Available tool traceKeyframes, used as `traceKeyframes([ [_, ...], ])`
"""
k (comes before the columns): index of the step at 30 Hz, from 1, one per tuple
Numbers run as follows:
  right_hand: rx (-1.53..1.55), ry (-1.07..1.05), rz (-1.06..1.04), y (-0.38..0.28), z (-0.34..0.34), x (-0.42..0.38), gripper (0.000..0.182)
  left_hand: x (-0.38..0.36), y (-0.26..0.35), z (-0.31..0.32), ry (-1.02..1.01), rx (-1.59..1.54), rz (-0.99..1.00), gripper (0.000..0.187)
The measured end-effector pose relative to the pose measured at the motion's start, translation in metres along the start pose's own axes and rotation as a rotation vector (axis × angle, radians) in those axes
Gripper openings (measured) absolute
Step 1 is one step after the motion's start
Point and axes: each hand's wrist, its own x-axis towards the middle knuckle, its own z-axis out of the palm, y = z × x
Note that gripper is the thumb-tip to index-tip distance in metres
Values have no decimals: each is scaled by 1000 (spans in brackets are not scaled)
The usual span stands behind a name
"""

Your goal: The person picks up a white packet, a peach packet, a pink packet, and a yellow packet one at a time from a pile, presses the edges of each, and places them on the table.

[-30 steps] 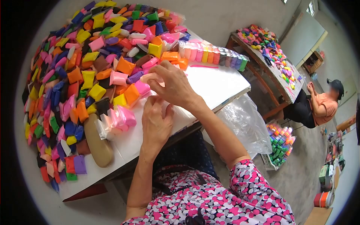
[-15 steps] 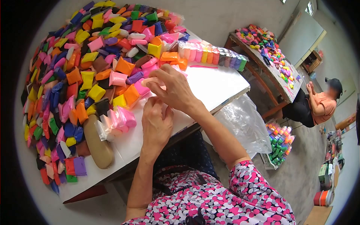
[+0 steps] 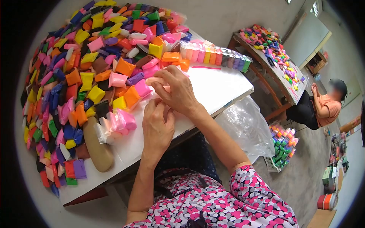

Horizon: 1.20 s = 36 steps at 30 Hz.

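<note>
Both hands meet over the near edge of the white table (image 3: 213, 89). My left hand (image 3: 156, 123) has its fingers curled, and what they hold, if anything, is hidden. My right hand (image 3: 175, 89) is bent just above it, its fingers closed on a pale peach packet (image 3: 151, 81). Left of the hands lies a clear sleeve of pink and peach packets (image 3: 122, 122), beside a long olive-brown case (image 3: 97, 146). A heap of coloured packets (image 3: 97, 94) spreads over the table's left part. A long clear sleeve of mixed packets (image 3: 216, 56) lies beyond the hands.
A pink strip (image 3: 206, 67) lies on the table. A clear plastic bag (image 3: 247, 123) hangs at its right edge, near a white basket (image 3: 272, 164) of filled sleeves. Farther right, a person (image 3: 327, 104) sits by a second table (image 3: 262, 62) heaped with packets.
Both hands have hardly moved and stay together over the table. The view has shifted very slightly.
</note>
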Motion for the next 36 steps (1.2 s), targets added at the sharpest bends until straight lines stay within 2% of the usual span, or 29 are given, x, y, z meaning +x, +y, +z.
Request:
traceKeyframes([
  [17, -13, 37, 44, -4, -3, -4, 21, 0, 1, 2, 29, 51, 56, 23],
  [24, 10, 34, -85, 4, 1, -6, 13, -1, -1, 3, 58, 61, 73, 22],
  [28, 60, 41, 101, -5, -3, -6, 25, -1, 1, 1, 63, 28, 59, 22],
  [36, 23, 28, 98, -2, -4, -7, 26, -1, 2, 1, 40, 13, 28, 25],
])
